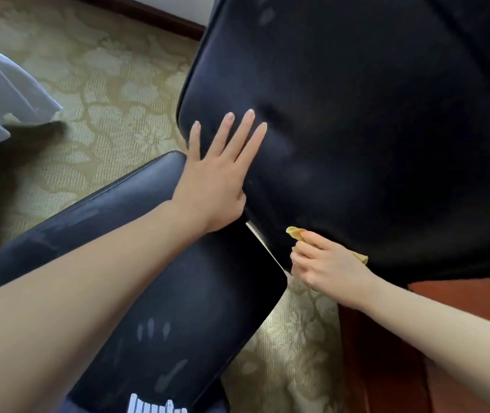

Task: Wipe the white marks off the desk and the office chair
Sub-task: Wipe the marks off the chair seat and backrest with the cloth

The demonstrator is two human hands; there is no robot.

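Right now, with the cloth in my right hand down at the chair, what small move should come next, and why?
Probably sweep the yellow cloth in the right hand up across the faint white smears on the chair back, since they lie just above it and the left hand is pressed flat there to brace it.

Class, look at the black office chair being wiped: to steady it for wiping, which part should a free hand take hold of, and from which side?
Probably the left edge of the chair back, approached from the left. That edge is rounded and exposed over the carpet, and the left hand already lies flat there, while the right hand works the yellow cloth along the lower part.
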